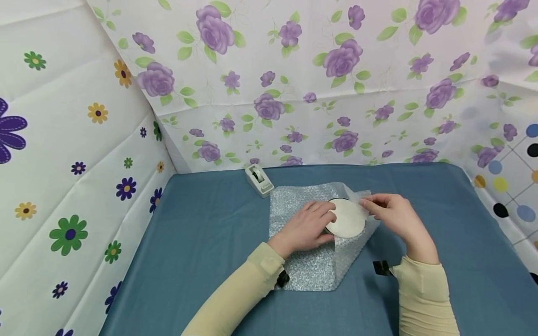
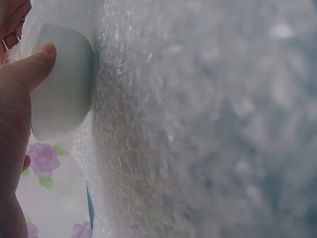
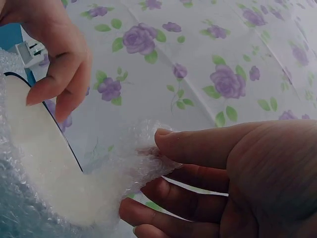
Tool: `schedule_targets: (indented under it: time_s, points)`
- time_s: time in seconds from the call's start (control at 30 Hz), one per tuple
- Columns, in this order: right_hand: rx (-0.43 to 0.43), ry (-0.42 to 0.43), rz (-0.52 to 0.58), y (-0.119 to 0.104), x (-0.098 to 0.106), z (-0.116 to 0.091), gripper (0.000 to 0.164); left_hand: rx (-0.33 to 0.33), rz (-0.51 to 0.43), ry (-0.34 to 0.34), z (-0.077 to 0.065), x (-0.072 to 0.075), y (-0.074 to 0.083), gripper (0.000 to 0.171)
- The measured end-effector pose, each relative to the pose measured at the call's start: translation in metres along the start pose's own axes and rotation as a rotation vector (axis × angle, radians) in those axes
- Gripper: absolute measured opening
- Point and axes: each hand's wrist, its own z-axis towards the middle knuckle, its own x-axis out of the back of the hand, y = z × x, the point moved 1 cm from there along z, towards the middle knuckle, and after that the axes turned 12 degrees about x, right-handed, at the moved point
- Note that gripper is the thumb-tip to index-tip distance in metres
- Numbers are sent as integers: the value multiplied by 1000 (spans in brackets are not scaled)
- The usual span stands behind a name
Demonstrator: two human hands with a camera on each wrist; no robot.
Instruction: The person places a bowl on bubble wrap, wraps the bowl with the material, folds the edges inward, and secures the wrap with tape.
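A white bowl [image 1: 348, 219] with a dark rim stands on a sheet of bubble wrap [image 1: 308, 268]. My left hand [image 1: 306, 226] grips the bowl from its left side, fingertips over the rim. In the left wrist view, the thumb of that hand lies against the outer wall of the bowl [image 2: 69, 89]. On the other side, my right hand [image 1: 397, 215] pinches a raised edge of the bubble wrap between thumb and fingers. The right wrist view shows the pinched bubble wrap [image 3: 148, 163] lifted close beside the bowl, partly covering its near end.
A white tape dispenser [image 1: 259, 180] stands behind the bubble wrap's left corner, near the table's back edge. Blue cloth [image 1: 201, 242] covers the table. Flower-printed sheets [image 1: 269, 107] rise at the back and left, a dotted one [image 1: 510, 196] at the right.
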Motion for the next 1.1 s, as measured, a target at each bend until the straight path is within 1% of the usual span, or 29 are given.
schedule_targets:
  time_s: [0.33, 0.53, 0.7, 0.93, 1.1]
  points:
    - [14, -22, -32, 0, -1, 2, 56, 96, -56, 25, -3, -2, -2, 57]
    - [18, -45, -68, -2, -3, 2, 56, 141, -81, 21, -4, -3, -2, 67]
    - [19, -66, -86, -3, -8, 3, 54, 152, -94, 26, -5, -5, -2, 76]
    - [26, -95, -25, -2, -12, 4, 40, 167, -120, 19, -6, -5, -2, 80]
    - [32, -131, -12, -2, -15, 4, 37, 185, -126, 6, -6, -4, -2, 84]
